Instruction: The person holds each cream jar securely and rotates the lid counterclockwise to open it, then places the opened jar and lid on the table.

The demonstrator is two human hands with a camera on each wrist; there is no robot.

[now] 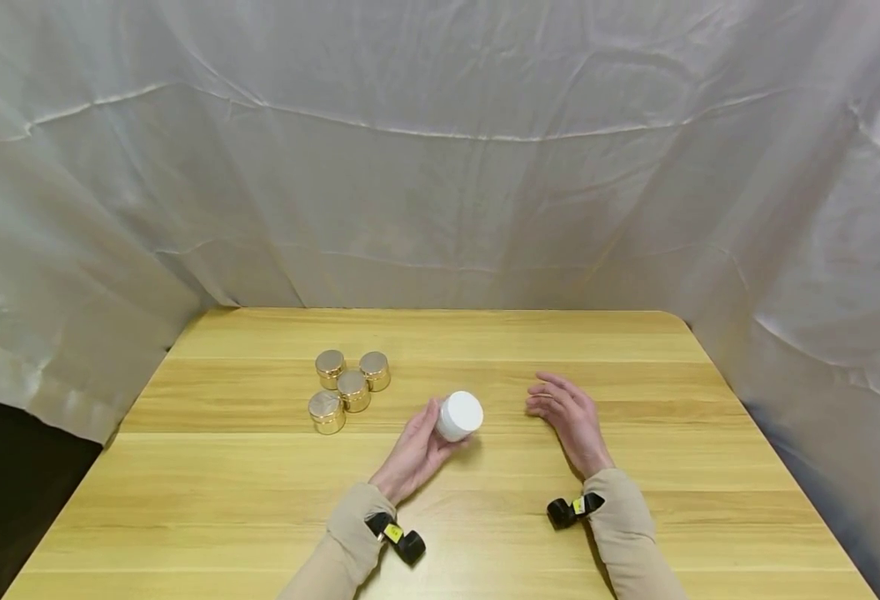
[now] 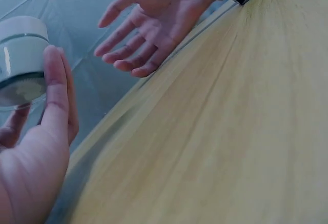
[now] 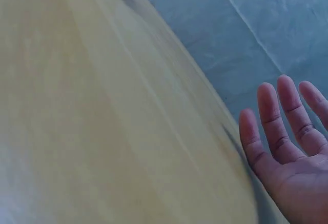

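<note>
A small white jar with a white lid is gripped in my left hand, between the thumb and fingers, raised off the table. In the left wrist view the jar shows at the left edge, partly cut off, with its lid on top. To the right of it, my right hand holds nothing, its fingers spread and loosely bent. The right wrist view shows that palm with the fingers extended. Beyond my left hand stand several gold jars with flat lids, one of them the nearest gold jar.
The wooden table has light, striped grain. A grey-white cloth curtain hangs behind it and along both sides. Another gold jar stands farthest right in the group. Small black cameras are strapped on both wrists.
</note>
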